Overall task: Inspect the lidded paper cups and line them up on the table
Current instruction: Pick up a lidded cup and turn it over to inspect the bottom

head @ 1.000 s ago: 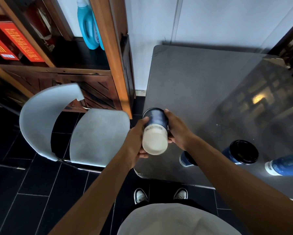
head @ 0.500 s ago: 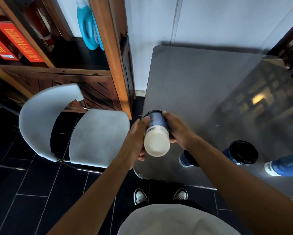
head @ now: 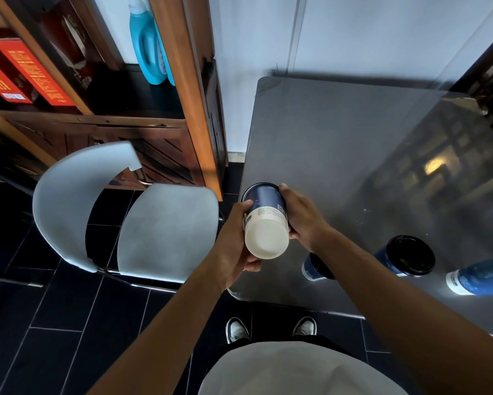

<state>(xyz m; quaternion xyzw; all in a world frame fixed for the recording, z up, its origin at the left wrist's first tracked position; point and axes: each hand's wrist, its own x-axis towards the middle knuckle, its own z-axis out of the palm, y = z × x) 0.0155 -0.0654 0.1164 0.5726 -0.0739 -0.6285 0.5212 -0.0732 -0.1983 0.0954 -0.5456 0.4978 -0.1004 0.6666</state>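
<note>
Nearest the camera, both forearms reached forward over the shoes [head: 271,329] and the dark floor tiles. The left hand [head: 235,240] and right hand [head: 302,216] together grasped one blue cup [head: 265,220], fingers curled round its sides, holding it tipped with its pale base toward the camera and its lidded end pointing away, over the near left corner of the table [head: 339,143]. It looked like the inspection step for this cup, which had not yet been set down.

Just right of the hands, a second cup [head: 310,269] stood on the table, partly hidden by the right forearm. Beside it stood a third cup [head: 407,256] with a black lid, and a fourth cup [head: 473,277] at the frame's edge. These three seemed to form a rough row along the near edge; whether they had been checked could not be told.

Left of the table sat a grey chair [head: 165,232], and behind it a wooden shelf [head: 182,81] with a blue bottle [head: 148,47].
</note>
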